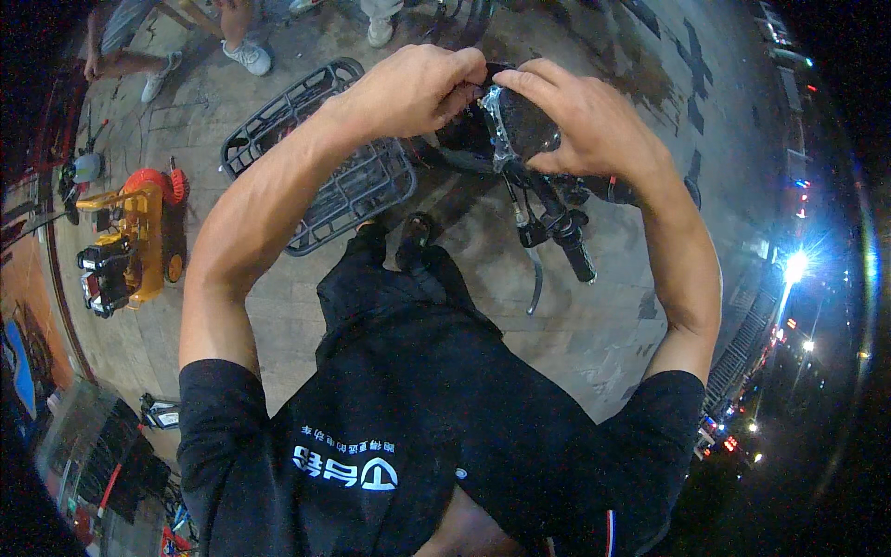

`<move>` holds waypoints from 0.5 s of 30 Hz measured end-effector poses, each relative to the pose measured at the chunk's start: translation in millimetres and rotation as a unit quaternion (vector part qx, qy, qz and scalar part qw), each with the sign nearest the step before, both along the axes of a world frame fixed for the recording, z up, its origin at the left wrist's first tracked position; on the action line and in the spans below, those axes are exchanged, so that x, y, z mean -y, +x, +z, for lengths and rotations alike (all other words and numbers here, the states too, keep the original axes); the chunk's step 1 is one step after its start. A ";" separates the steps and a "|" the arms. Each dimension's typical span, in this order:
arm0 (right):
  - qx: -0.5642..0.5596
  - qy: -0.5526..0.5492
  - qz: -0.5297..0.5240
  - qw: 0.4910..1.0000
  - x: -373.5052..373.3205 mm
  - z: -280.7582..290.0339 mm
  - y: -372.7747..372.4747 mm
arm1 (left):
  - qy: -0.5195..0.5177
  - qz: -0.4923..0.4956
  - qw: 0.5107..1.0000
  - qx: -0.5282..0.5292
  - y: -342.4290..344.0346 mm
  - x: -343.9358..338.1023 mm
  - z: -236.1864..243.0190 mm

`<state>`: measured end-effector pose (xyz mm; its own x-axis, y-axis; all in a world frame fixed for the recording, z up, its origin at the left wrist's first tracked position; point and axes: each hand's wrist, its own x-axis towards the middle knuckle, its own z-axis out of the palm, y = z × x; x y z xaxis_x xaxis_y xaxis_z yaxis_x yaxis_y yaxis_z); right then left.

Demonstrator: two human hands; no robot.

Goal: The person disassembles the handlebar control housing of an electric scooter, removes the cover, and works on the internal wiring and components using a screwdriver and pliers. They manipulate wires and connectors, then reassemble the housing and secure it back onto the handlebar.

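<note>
Night-lit paving (pixel 608 339) lies below; left hand (pixel 422 88) fingers bunched, what they pinch unclear; right hand (pixel 594 121) fingers spread, gripping the dark housing (pixel 524 121), which wants steady bracing.

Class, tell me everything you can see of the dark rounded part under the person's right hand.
The dark rounded part has a broad, dull, smudged face and an uneven silvery edge down its left side; it might be plastic, but that is uncertain. It lies beyond the handlebar. The right hand spans it, fingers along the top, thumb near the lower edge. The left hand is at its upper left; whether it touches is unclear.
</note>
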<state>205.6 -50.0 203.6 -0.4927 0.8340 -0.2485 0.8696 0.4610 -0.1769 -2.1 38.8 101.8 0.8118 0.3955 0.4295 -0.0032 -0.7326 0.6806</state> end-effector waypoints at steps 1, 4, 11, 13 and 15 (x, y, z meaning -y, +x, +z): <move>-0.011 -0.018 -0.002 1.000 -0.2 1.4 -0.3 | 0.015 -0.008 1.000 0.006 -1.2 0.4 1.1; -0.047 -0.051 0.005 0.998 0.1 5.8 -1.1 | -0.021 -0.035 0.999 -0.016 -7.5 2.1 4.6; -0.076 -0.073 0.011 0.994 3.6 9.6 -3.8 | -0.186 -0.033 0.982 -0.028 -16.2 10.7 6.1; -0.077 -0.066 0.007 0.995 3.9 8.2 -4.0 | -0.183 -0.001 0.983 -0.018 -14.0 14.8 3.4; -0.077 -0.054 0.012 0.995 4.4 6.5 -3.3 | -0.186 0.027 0.982 -0.011 -12.6 19.6 -0.3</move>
